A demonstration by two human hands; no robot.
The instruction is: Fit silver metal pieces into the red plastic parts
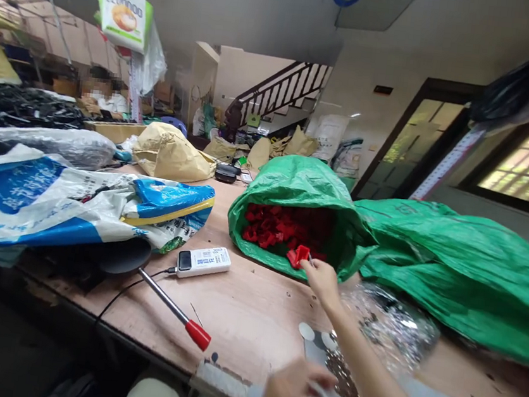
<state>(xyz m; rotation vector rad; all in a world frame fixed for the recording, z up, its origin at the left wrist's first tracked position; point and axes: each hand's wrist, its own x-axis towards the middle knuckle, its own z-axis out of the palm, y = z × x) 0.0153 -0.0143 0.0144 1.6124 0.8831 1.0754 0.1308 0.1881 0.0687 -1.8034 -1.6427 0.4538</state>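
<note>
On the wooden table [242,311] lies a green woven sack [299,180], open over a heap of red parts [273,228]; just beside it, a clear plastic bag [391,324]. The left hand [292,393] is half curled, blurred, its hold unclear; the right hand [324,283] pinches a red plastic piece [298,256] at the sack's mouth

On the table [252,308] before you, a power bank [204,263] lies left of a sack [302,177] with pieces [270,228] inside.

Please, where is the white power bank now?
In the head view, the white power bank lies left of centre on the table, just beyond the red-tipped lever, left of the open green sack.
</note>
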